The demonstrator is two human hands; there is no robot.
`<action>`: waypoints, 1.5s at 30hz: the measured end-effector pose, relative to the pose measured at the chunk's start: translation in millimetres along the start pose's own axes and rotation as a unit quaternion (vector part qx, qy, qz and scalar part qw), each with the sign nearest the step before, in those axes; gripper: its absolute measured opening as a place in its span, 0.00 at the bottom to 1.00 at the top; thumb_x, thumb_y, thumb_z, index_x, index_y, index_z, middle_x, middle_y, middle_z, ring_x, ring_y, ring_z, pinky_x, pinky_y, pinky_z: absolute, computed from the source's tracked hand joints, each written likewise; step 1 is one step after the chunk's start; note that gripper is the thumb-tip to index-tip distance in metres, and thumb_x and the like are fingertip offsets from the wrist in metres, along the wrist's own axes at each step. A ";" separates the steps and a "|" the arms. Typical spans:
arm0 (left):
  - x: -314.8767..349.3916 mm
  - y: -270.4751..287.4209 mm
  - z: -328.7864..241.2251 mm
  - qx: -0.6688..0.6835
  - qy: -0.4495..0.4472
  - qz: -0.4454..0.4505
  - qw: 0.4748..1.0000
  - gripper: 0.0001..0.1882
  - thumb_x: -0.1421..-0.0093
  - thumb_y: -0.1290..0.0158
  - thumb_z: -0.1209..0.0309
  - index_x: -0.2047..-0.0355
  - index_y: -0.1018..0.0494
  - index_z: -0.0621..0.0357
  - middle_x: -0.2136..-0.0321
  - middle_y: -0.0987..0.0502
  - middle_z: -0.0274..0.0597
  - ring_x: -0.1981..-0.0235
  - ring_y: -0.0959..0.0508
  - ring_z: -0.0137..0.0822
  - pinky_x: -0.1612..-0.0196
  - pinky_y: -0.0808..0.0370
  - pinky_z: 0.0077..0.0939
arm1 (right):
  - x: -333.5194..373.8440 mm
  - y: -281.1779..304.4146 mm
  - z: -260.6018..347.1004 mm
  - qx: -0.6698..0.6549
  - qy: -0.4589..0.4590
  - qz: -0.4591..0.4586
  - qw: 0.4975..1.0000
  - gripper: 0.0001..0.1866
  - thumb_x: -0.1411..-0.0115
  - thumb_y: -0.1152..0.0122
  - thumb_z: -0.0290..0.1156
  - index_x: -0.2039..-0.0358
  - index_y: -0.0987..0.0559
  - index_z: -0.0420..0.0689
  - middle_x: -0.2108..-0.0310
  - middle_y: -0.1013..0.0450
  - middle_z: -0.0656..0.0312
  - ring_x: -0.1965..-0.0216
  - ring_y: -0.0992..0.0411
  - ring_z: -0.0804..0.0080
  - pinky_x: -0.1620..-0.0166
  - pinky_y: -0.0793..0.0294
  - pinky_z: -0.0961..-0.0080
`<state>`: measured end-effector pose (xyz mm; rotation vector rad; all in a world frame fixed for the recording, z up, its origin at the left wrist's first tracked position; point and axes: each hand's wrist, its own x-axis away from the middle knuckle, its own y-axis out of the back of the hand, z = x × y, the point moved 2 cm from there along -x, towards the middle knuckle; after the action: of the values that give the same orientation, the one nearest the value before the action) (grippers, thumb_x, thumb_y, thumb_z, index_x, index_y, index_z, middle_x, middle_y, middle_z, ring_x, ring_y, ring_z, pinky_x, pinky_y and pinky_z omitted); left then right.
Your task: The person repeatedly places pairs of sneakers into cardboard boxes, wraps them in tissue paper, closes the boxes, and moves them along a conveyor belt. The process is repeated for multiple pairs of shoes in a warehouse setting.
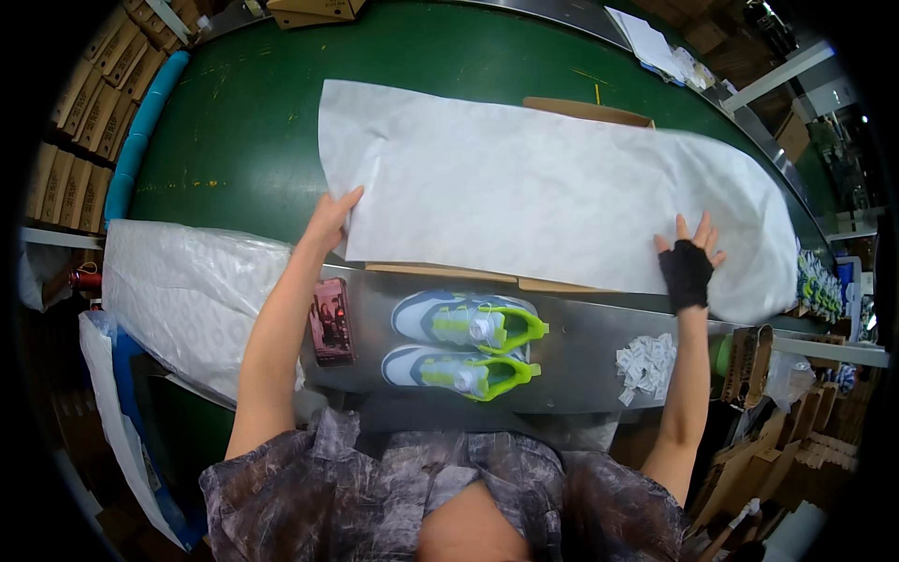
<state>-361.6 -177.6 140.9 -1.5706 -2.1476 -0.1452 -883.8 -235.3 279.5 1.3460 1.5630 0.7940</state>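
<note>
A large sheet of white wrapping paper lies spread across a cardboard box, whose brown edges show behind and in front of it. My left hand pinches the sheet's left edge between thumb and fingers. On the right part of the paper, my right hand, in a black fingerless glove, lies flat with its fingers spread. Nearer to me, a pair of light grey-blue and lime-green sneakers rests side by side on the metal ledge, toes to the left. The box's inside is hidden under the paper.
A phone lies left of the sneakers; small white packets are heaped on the right. More white sheets are stacked at the left. Behind is a green belt. Boxes are piled far left, papers far right.
</note>
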 end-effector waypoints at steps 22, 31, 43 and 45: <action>46.0 25.9 -67.3 -0.316 -0.231 -0.078 0.917 0.18 0.44 0.49 0.67 0.57 0.32 0.66 0.66 0.24 0.42 0.66 0.26 0.29 0.61 0.30 0.24 | 60.8 85.2 171.4 -0.731 0.062 0.235 0.637 0.17 0.48 0.42 0.35 0.62 0.30 0.38 0.72 0.29 0.63 0.71 0.32 0.78 0.66 0.33 0.79; 50.7 -117.0 -87.6 -0.073 -0.067 0.228 0.969 0.20 0.44 0.48 0.63 0.56 0.33 0.63 0.67 0.25 0.41 0.65 0.26 0.29 0.58 0.28 0.26 | 45.0 -1.6 314.1 -0.729 0.222 0.329 0.558 0.14 0.47 0.47 0.30 0.60 0.31 0.41 0.64 0.30 0.60 0.63 0.32 0.73 0.59 0.32 0.74; 5.7 -149.4 21.8 -0.768 -0.287 0.156 0.550 0.33 0.56 0.46 0.45 0.57 0.30 0.57 0.55 0.33 0.51 0.49 0.36 0.46 0.43 0.54 0.57 | 51.8 -0.2 137.2 -0.364 0.212 0.008 0.907 0.20 0.52 0.40 0.33 0.58 0.29 0.41 0.51 0.36 0.50 0.49 0.38 0.55 0.51 0.42 0.57; -3.7 -147.6 24.7 -0.826 -0.216 0.153 0.498 0.35 0.65 0.42 0.44 0.61 0.28 0.56 0.60 0.32 0.52 0.54 0.34 0.49 0.44 0.56 0.61 | 63.1 34.2 136.0 -0.456 0.224 -0.103 0.855 0.16 0.52 0.43 0.20 0.60 0.29 0.39 0.54 0.33 0.51 0.55 0.34 0.53 0.54 0.35 0.64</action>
<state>-504.5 -222.0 145.2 -3.0200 -1.5258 -2.5337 -745.7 -178.1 243.2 0.2965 1.3175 1.5279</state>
